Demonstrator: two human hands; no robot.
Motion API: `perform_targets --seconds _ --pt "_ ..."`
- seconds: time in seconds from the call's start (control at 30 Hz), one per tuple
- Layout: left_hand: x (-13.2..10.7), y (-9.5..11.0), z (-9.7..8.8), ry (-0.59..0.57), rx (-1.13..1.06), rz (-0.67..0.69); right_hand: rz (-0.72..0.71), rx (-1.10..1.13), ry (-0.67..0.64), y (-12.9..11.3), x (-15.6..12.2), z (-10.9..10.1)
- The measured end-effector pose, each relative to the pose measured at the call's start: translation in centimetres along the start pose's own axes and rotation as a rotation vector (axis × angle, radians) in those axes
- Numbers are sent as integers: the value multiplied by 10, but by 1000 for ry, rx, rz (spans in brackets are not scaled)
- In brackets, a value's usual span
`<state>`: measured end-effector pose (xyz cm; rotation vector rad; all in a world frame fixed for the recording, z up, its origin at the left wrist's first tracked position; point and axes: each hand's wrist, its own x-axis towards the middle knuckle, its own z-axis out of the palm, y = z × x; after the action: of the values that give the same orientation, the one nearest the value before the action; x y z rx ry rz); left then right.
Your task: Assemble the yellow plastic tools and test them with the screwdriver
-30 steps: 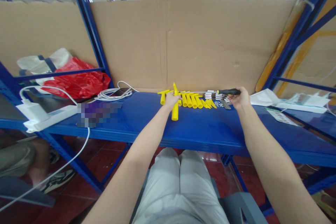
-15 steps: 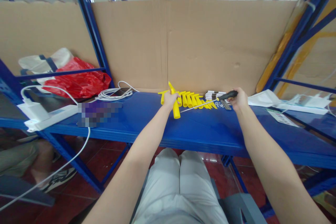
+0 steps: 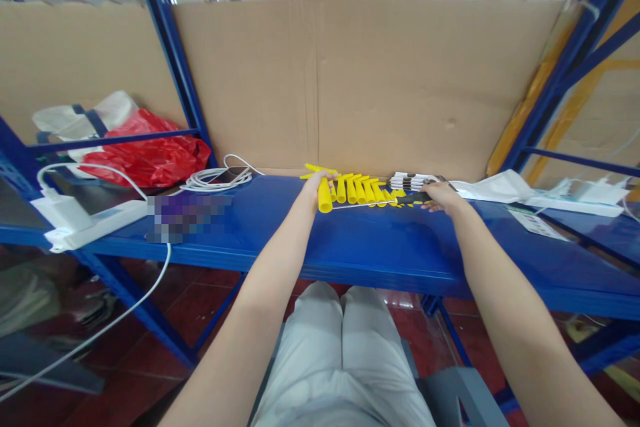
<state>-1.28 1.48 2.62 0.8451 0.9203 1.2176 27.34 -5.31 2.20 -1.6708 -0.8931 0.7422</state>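
My left hand (image 3: 315,185) is closed round a yellow plastic tube (image 3: 325,197), whose open end points toward me low over the blue shelf (image 3: 350,247). My right hand (image 3: 440,196) grips the black handle of a screwdriver (image 3: 395,200). Its thin metal shaft runs left, and the tip reaches the mouth of the yellow tube. Behind both hands lies a row of several more yellow tubes (image 3: 360,188). A small stack of black and white pieces (image 3: 407,181) sits just right of that row.
A cardboard sheet (image 3: 350,80) backs the shelf. A coiled white cable (image 3: 215,178), a white power strip (image 3: 85,223) and a red bag (image 3: 145,153) lie at the left. White bags and papers (image 3: 505,187) lie at the right. Blue rack posts (image 3: 170,60) stand either side.
My left hand tipped the yellow tube from upright to pointing toward me. My right hand lowered the screwdriver and swung its tip left to the tube's mouth.
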Motion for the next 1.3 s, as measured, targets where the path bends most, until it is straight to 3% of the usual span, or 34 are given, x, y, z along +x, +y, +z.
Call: perform_targets --seconds 0.23,0.33,0.47,0.57,0.67,0.77,0.87,1.0,1.13,1.3 --pt "-8 3 -1 -19 -44 -4 -47 -180 39 14 13 -3" --pt "-5 0 2 -40 12 13 -55 -383 70 19 21 -4" --pt "-3 -7 9 14 232 83 -157 -748 33 20 29 -4" --pt "-8 -15 16 -40 437 149 -232 -1031 18 14 22 -2" --pt "-17 -21 21 -105 618 208 -264 -1159 116 6 4 3" --pt "-24 -25 25 -160 766 227 -453 -1121 170 1 -10 15" --pt "-27 -30 27 -242 860 238 -788 -900 47 2 -15 34" --pt "-28 -35 28 -351 879 283 -1031 -647 -106 9 -15 59" --pt "-29 -36 29 -401 899 293 -1147 -601 -144 16 -18 69" --pt "-30 -35 32 -460 894 291 -1127 -643 -114 19 -19 70"
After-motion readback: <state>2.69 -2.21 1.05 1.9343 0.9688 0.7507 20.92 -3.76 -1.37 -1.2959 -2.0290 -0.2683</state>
